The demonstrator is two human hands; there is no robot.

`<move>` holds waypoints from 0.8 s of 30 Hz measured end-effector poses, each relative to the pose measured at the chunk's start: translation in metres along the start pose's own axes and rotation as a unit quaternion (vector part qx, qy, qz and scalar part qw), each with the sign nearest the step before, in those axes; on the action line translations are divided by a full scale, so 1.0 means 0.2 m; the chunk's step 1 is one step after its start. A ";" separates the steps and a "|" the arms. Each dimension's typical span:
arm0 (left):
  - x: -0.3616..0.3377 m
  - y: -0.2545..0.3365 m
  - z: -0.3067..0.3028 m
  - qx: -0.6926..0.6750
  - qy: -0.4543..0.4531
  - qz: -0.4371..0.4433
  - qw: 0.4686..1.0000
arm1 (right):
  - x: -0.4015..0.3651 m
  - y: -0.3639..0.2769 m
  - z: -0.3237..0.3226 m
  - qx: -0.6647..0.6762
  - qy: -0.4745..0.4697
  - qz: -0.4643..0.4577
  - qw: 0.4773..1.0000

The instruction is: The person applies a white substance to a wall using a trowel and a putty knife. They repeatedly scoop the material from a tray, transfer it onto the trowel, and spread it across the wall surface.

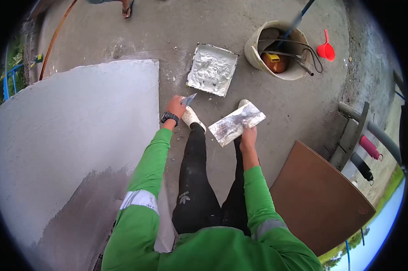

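Observation:
My left hand [176, 107], with a dark watch at the wrist, is closed around a putty knife [189, 99]; its pointed metal blade sticks out to the right and the handle is mostly hidden. My right hand [248, 137] grips the near edge of a flat rectangular board [236, 123], thumb on top. White and grey paste is smeared over the board's face. Ahead of both hands, a square tray [235, 72] on the floor holds thick white paste. To the left of my left hand stands a large panel [91, 117], pale above and darker grey at its lower part.
A bucket [252, 53] with tools, a hose and a yellow item stands ahead right, a red dipper [327, 50] beside it. A brown board [319, 198] leans at right, near pink and black bottles [370, 147]. Another person's foot [126, 9] shows at the top.

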State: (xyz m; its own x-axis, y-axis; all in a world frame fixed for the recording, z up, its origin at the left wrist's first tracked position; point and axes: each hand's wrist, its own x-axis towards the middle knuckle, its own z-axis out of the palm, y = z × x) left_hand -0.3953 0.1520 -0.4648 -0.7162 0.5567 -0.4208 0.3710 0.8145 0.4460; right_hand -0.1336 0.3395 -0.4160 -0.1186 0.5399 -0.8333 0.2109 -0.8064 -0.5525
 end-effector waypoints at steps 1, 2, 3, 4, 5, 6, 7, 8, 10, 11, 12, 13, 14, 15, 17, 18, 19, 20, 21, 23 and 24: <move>0.12 -0.04 0.10 0.015 -0.013 0.003 1.000 | 0.05 0.06 0.02 0.007 0.012 0.021 1.000; 0.25 -0.08 0.20 0.029 -0.025 0.010 0.999 | 0.11 0.13 0.04 0.016 0.024 0.039 0.999; 0.36 -0.14 0.31 0.064 -0.033 0.050 0.996 | 0.13 0.18 0.05 0.010 0.035 0.054 0.998; 0.47 -0.20 0.42 0.099 -0.038 0.092 0.990 | 0.15 0.23 0.06 -0.002 0.028 0.055 0.998; 0.59 -0.25 0.53 0.119 -0.047 0.126 0.984 | 0.22 0.30 0.07 -0.012 0.019 0.057 0.998; 0.66 -0.30 0.63 0.137 -0.059 0.161 0.976 | 0.30 0.45 0.01 -0.068 0.003 0.047 0.997; 0.74 -0.33 0.69 0.140 -0.068 0.157 0.975 | 0.34 0.49 0.03 -0.068 0.006 0.058 0.996; 0.83 -0.35 0.75 0.168 -0.091 0.205 0.960 | 0.37 0.52 0.04 -0.119 -0.007 0.050 0.992; 0.87 -0.35 0.85 0.190 -0.122 0.253 0.941 | 0.37 0.49 0.09 -0.155 -0.029 0.059 0.986; 0.91 -0.34 0.87 0.215 -0.131 0.271 0.929 | 0.36 0.45 0.13 -0.155 -0.026 0.061 0.986; 0.93 -0.34 0.91 0.240 -0.141 0.288 0.916 | 0.34 0.39 0.17 -0.131 -0.021 0.059 0.989; 0.95 -0.35 0.96 0.237 -0.145 0.289 0.916 | 0.32 0.34 0.19 -0.107 -0.014 0.056 0.993; 0.98 -0.37 1.00 0.256 -0.145 0.285 0.912 | 0.32 0.32 0.20 -0.087 -0.022 0.061 0.994; 1.00 -0.40 1.05 0.274 -0.146 0.280 0.908 | 0.32 0.32 0.19 -0.088 -0.016 0.061 0.994; 1.03 -0.46 1.12 0.272 -0.148 0.282 0.908 | 0.34 0.30 0.19 -0.093 -0.019 0.084 0.992; 1.02 -0.51 1.16 0.272 -0.147 0.282 0.908 | 0.34 0.28 0.20 -0.061 -0.021 0.092 0.994; 1.00 -0.54 1.19 0.270 -0.146 0.280 0.910 | 0.34 0.28 0.20 -0.065 -0.018 0.093 0.993; 1.00 -0.56 1.20 0.282 -0.178 0.270 0.903 | 0.34 0.28 0.19 -0.053 -0.019 0.091 0.994; 1.01 -0.55 1.21 0.278 -0.179 0.273 0.903 | 0.34 0.29 0.19 -0.038 -0.020 0.088 0.995; 1.03 -0.55 1.19 0.288 -0.250 0.246 0.891 | 0.34 0.30 0.18 -0.055 -0.026 0.080 0.995; 1.05 -0.53 1.18 0.298 -0.283 0.235 0.881 | 0.34 0.30 0.18 -0.065 -0.032 0.086 0.994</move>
State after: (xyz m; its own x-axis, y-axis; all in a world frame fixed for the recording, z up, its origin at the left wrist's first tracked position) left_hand -0.4459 0.2221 -0.7873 -0.0538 0.7101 -0.7021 0.9133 0.3192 0.2529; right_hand -0.1634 0.3200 -0.5066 -0.1304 0.3766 -0.9171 0.3567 -0.8453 -0.3978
